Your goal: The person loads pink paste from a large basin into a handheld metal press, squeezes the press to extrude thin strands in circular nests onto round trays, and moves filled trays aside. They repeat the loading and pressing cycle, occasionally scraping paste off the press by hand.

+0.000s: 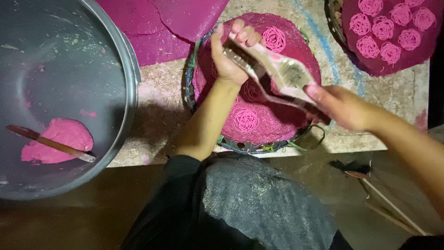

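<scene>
My left hand (pixel 233 53) and my right hand (pixel 344 106) both grip a long wooden press (pixel 282 76), one at each end, held over a round woven tray (pixel 206 120). The tray is covered with a magenta cloth (pixel 277 122). Pink coiled noodle nests lie on that cloth: one (pixel 274 39) at the far side, one (pixel 245 119) near me, and another partly hidden under the press.
A big metal pot (pixel 129 69) at left holds a lump of pink dough (pixel 60 139) and a wooden spatula (pixel 51 143). A second tray (pixel 335 28) at top right carries several pink nests. Magenta cloths (pixel 157 28) lie on the stone slab. My dark-clothed knee (pixel 259 203) is below.
</scene>
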Demonstrator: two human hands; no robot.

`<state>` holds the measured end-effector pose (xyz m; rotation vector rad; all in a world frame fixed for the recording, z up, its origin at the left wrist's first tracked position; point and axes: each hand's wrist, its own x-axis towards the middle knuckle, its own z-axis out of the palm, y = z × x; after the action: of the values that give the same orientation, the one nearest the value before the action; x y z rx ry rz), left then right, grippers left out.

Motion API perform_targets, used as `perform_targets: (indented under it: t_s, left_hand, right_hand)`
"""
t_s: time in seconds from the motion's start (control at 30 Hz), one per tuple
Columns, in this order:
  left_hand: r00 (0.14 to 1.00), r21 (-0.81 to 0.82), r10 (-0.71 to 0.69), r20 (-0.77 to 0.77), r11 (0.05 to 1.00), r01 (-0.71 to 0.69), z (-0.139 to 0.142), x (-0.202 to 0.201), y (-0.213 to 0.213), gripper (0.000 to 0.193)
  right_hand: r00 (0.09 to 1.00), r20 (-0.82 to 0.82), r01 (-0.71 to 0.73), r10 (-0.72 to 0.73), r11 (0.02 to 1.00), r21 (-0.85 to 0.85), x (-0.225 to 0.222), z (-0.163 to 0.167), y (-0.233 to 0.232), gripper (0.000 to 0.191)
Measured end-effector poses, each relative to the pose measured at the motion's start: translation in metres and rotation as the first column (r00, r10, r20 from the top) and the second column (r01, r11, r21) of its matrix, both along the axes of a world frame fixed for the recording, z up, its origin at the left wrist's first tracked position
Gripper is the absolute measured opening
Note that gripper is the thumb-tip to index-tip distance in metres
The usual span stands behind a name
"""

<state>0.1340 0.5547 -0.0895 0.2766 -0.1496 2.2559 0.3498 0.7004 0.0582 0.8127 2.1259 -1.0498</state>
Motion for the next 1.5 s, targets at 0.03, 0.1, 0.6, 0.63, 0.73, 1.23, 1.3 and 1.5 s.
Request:
perform_targets:
  t_s: [0.03, 0.1, 0.6, 0.63, 0.73, 1.23, 1.3, 1.5]
  left_hand:
    - [1.000, 0.035, -0.005, 0.020, 0.999, 0.004, 0.002, -0.003, 0.006, 0.040]
    - [1.000, 0.033, 0.016, -0.007, 0.999, -0.016, 0.005, -0.012, 0.012, 0.040]
    - [0.996, -0.101, 0.080, -0.029, 0.991, -0.083, 0.027, -0.023, 0.024, 0.041]
    - [0.999, -0.164, 0.035, -0.005, 0.986, -0.035, 0.028, -0.028, 0.020, 0.043]
    - [0.992, -0.578, -0.130, 0.004, 0.809, 0.108, 0.020, -0.030, 0.005, 0.054]
    - [-0.171, -0.110, -0.723, -0.669, 0.324, -0.940, -0.031, 0.023, -0.092, 0.051]
    - [-0.365, 0.135, -0.654, -0.663, 0.375, -0.917, -0.019, 0.030, -0.094, 0.053]
    - [-0.447, 0.202, -0.677, -0.585, 0.413, -0.888, -0.001, 0.029, -0.089, 0.044]
  right_hand:
    - [0.999, 0.040, -0.011, 0.008, 0.997, 0.077, -0.004, 0.004, 0.002, 0.080]
    - [0.993, -0.102, -0.051, 0.059, 0.996, 0.072, -0.010, 0.004, 0.001, 0.083]
    - [0.963, -0.266, 0.007, 0.029, 0.991, 0.133, -0.009, -0.007, 0.007, 0.068]
    - [0.951, -0.309, 0.037, 0.006, 0.991, 0.132, -0.009, -0.011, 0.007, 0.066]
    - [0.942, -0.326, 0.073, -0.079, 0.997, -0.031, -0.006, -0.022, 0.008, 0.063]
    - [0.834, -0.492, 0.169, -0.248, 0.965, -0.199, 0.013, -0.056, 0.021, 0.059]
    - [0.799, -0.545, 0.129, -0.254, 0.958, -0.257, 0.024, -0.055, 0.025, 0.060]
    - [0.706, -0.572, 0.190, -0.417, 0.890, -0.413, 0.052, -0.063, 0.028, 0.063]
